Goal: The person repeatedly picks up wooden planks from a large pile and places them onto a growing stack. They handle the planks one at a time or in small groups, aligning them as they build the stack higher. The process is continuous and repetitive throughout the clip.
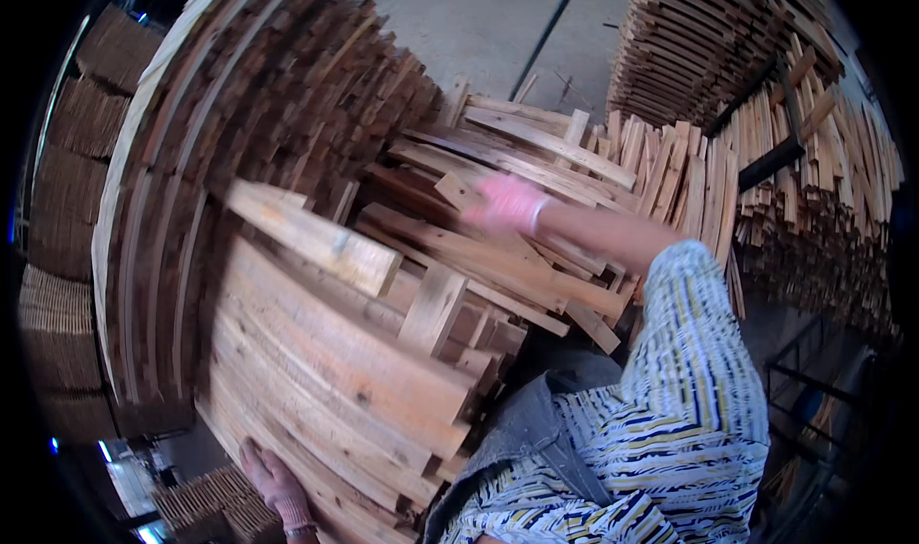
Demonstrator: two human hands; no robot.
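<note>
My right hand (pixel 504 205), in a pink glove, reaches across a loose heap of wooden boards. Its fingers are closed around a short board (pixel 458 191) whose end sticks out to the left of the hand; motion blurs the fingertips. At the lower left, my left hand (pixel 274 487), also gloved, lies with outstretched fingers against the outer board of a neat layer of pale boards (pixel 325 372). Across that layer's far side rests a thick loose plank (pixel 311 236). A shorter piece (pixel 433 309) lies crosswise beside it.
A tall stack of boards (pixel 182 209) rises on the left. More stacked wood (pixel 680 46) stands at the back right, near a dark metal frame (pixel 771 166) with upright slats (pixel 814 199). Concrete floor (pixel 459 17) shows behind the heap.
</note>
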